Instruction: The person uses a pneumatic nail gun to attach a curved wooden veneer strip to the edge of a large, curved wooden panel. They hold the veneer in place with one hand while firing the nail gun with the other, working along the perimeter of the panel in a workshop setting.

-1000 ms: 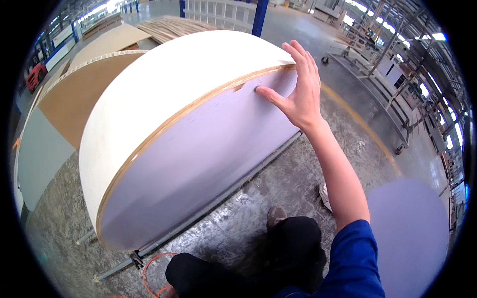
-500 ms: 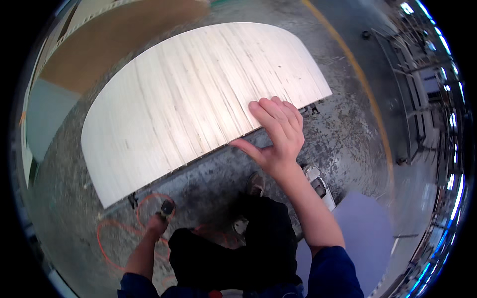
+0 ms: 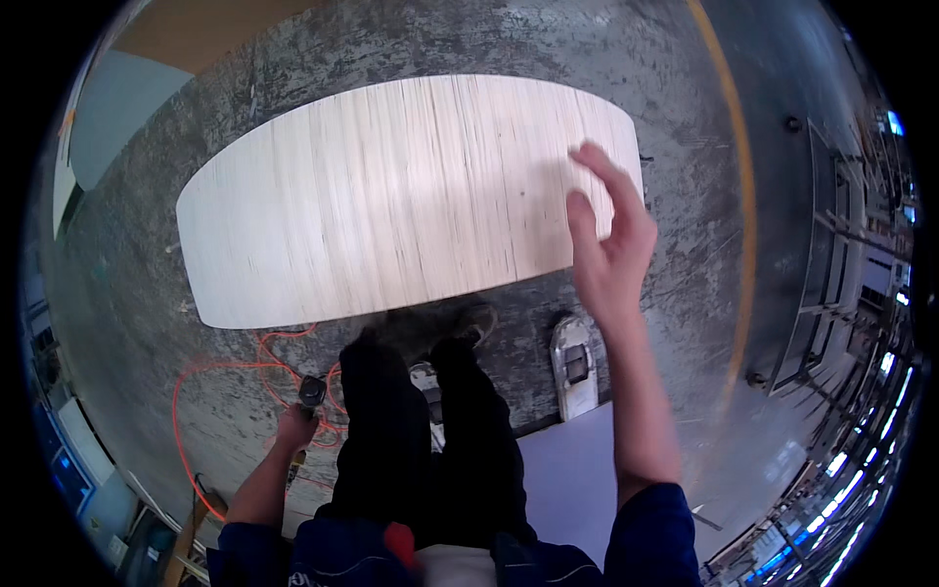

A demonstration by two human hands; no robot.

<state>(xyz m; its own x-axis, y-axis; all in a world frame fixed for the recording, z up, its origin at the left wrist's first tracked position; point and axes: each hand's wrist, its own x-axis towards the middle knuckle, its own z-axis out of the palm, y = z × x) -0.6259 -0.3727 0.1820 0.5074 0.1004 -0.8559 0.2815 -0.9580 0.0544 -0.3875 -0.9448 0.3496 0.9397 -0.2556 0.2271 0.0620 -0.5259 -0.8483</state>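
A dark-headed tool [image 3: 312, 391] is grasped in the left hand [image 3: 296, 428], short of the near edge of the pale board [image 3: 391, 201], with an orange hose [image 3: 220, 366] looped alongside. The right hand [image 3: 620, 249], seen at that edge half a second ago, has been lifted over the board's right end, fingers loosely curled around nothing; the board is apparently left unheld. Beyond its far left, a grey panel [image 3: 127, 112] is seen.

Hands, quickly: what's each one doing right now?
Left hand: closed, holding a dark-headed tool.
Right hand: open, holding nothing; contact with the pale panel unclear.
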